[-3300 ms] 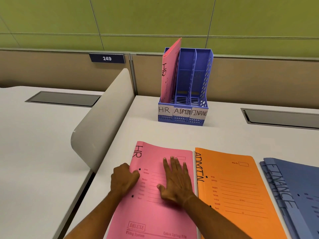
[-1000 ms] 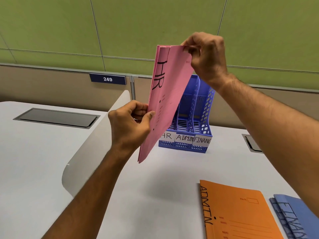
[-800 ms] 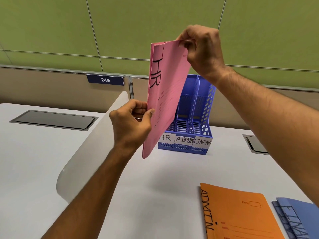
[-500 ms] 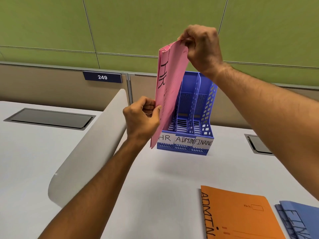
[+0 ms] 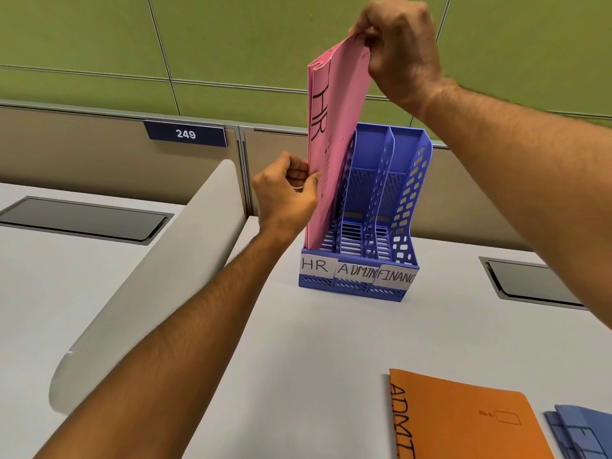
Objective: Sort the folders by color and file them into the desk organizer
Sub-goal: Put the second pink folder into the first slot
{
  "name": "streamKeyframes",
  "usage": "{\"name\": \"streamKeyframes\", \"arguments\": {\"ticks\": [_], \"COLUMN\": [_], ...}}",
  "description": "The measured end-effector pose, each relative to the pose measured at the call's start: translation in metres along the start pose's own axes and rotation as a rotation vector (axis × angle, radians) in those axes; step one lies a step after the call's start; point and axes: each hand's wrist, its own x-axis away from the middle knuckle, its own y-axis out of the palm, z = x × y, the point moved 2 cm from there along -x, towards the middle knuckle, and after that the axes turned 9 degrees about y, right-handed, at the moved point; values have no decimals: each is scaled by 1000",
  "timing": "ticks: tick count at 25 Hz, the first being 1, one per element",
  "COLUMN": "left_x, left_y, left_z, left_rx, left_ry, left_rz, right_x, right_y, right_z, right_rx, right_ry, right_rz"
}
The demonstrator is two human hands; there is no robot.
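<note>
A pink folder (image 5: 334,127) marked HR stands upright, its lower end inside the leftmost slot of the blue desk organizer (image 5: 400,180). My right hand (image 5: 397,51) pinches its top corner. My left hand (image 5: 284,197) grips its left edge about halfway down. Other pink sheets show at its left edge in the same slot. The organizer's slots carry the labels HR, ADMIN and FINANCE; the middle and right slots hold nothing. An orange ADMIN folder (image 5: 463,419) lies flat at the front right, with blue FINANCE folders (image 5: 583,432) beside it.
A curved white divider panel (image 5: 159,276) rises at the left between two desks. Dark recessed cable hatches sit at the far left (image 5: 82,218) and far right (image 5: 530,281). A beige partition with a sign reading 249 (image 5: 185,134) runs behind the organizer.
Both hands have carried the pink folder from the air in front of the organizer down into the HR slot. The folder has turned more upright.
</note>
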Motion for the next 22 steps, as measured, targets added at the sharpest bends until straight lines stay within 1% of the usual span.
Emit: {"name": "streamKeyframes", "arguments": {"ticks": [6, 11, 16, 19, 22], "left_x": [-3, 5, 8, 9, 14], "left_y": [13, 10, 4, 7, 13], "left_z": [-14, -21, -24, -25, -31], "left_rx": [-1, -25, -42, -56, -95], "left_ry": [-40, -54, -30, -24, -64], "left_rz": [-22, -39, -23, -38, -84], "right_x": [-4, 0, 0, 1, 8], "right_y": [14, 22, 24, 29, 38], "right_z": [3, -5, -5, 3, 9], "right_rx": [43, 52, 81, 109, 125], "right_ry": [-24, -65, -120, -97, -97], "right_rz": [-19, -34, -49, -87, -148]}}
